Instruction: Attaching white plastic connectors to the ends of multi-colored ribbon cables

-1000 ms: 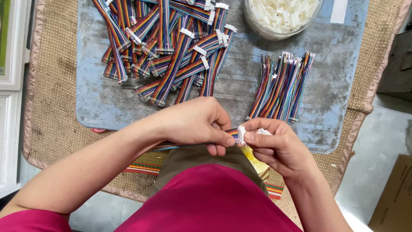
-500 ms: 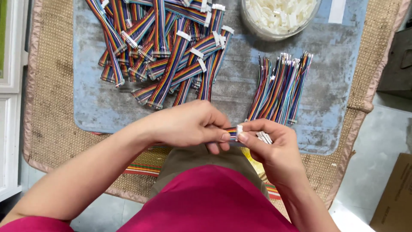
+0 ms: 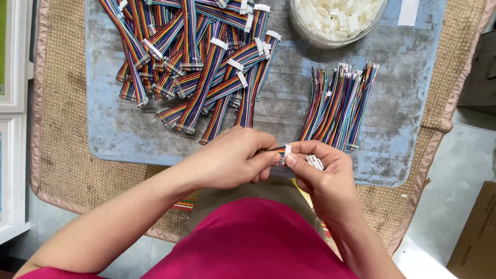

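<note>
Both hands meet at the near edge of the blue mat [image 3: 124, 139]. The left hand [image 3: 232, 157] pinches a rainbow ribbon cable [image 3: 275, 150], the right hand [image 3: 323, 170] closes thumb and finger on a small white connector [image 3: 287, 151] at its tip, with more white connectors [image 3: 314, 161] tucked in that palm. On the mat beyond: a loose cable bundle [image 3: 338, 106], a finished pile [image 3: 199, 62], a clear bowl [image 3: 310, 35].

Rainbow ribbon cable [image 3: 276, 150], white-tipped, pinched level
</note>
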